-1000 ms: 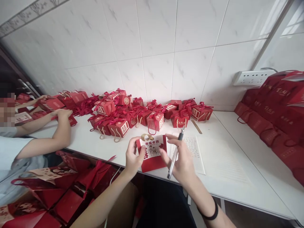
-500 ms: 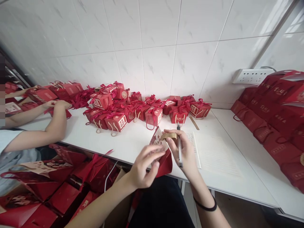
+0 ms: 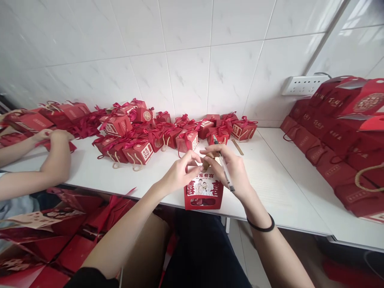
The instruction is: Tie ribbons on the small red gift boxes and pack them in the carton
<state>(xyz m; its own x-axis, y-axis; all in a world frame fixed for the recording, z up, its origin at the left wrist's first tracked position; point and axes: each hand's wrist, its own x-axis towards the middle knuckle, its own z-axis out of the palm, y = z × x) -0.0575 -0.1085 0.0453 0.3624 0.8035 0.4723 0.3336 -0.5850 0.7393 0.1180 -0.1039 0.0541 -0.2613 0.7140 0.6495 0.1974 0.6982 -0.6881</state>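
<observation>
A red gift box [image 3: 204,202] with a printed couple and an oval window stands upright at the table's front edge. Both hands are over its top. My left hand [image 3: 180,174] has thumb and fingers bent together at the left end of a gold-tan strip [image 3: 206,165]; the exact contact is partly hidden. On the other side, my right hand [image 3: 235,170] pinches the same strip. A pen [image 3: 223,166] with a clear barrel is also tucked in my right hand, slanting across the fingers.
Ribboned red boxes [image 3: 144,152] crowd along the wall. Taller red boxes [image 3: 333,140] are stacked at right, by a white power strip [image 3: 304,85]. A flat gold strip [image 3: 238,147] lies on the white table [image 3: 288,192]. A co-worker's arms [image 3: 54,160] reach in at left, above more boxes [image 3: 75,252].
The tilted box has come upright, its printed front now facing me. My left hand has moved up from its side to the top. My right hand keeps the pen and strip.
</observation>
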